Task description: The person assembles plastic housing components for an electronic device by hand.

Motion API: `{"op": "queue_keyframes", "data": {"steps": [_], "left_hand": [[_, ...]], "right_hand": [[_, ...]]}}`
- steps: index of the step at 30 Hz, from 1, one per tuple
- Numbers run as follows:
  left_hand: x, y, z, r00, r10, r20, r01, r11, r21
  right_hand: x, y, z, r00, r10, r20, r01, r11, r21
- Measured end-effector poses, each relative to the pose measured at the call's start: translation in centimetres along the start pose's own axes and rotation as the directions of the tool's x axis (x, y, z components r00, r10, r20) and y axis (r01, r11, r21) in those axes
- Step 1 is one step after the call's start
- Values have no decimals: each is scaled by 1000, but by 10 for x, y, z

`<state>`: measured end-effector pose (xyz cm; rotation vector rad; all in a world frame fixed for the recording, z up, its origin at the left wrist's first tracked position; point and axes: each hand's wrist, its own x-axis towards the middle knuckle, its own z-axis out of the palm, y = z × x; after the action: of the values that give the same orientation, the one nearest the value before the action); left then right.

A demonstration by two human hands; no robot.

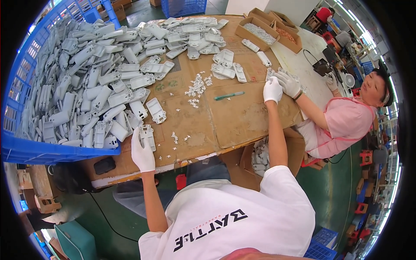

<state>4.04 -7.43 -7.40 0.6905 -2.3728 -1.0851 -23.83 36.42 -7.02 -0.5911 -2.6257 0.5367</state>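
Note:
My left hand (142, 152), in a white glove, grips a white plastic shell (147, 136) by its side near the table's front edge. Another open shell (156, 111) lies just beyond it. My right hand (272, 90), also gloved, is stretched out to the right side of the table with its fingers drawn together; what they hold is too small to make out. Right against it is a co-worker's gloved hand (287, 83), with small pale parts around the fingertips. Between my hands lie a heap of tiny white pieces (197, 86) and a green pen (229, 95).
Shells spill from a big blue crate (60, 152) on the left across the cardboard-covered table (195, 123). Small boxes (258, 33) of parts stand at the far right. The co-worker (346, 115) in pink sits at the right. Below the table edge is a carton (294, 149) holding white parts.

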Motion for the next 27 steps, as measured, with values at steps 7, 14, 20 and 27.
{"op": "queue_keyframes", "data": {"steps": [7,14,20,27], "left_hand": [[2,-11,-3,994,-108,29,110,989,-94],[-2,8,-5,995,-76,67,90,967,-238],[-11,35,-7,992,18,125,19,958,-286],[-32,60,8,957,56,284,38,949,-314]], "right_hand": [[-74,-29,-26,946,-253,202,75,777,625],[-139,-44,-41,849,-304,432,-115,692,713],[-166,-50,-55,791,-554,260,278,704,654],[-221,-97,-77,714,-605,352,155,627,764]]}}
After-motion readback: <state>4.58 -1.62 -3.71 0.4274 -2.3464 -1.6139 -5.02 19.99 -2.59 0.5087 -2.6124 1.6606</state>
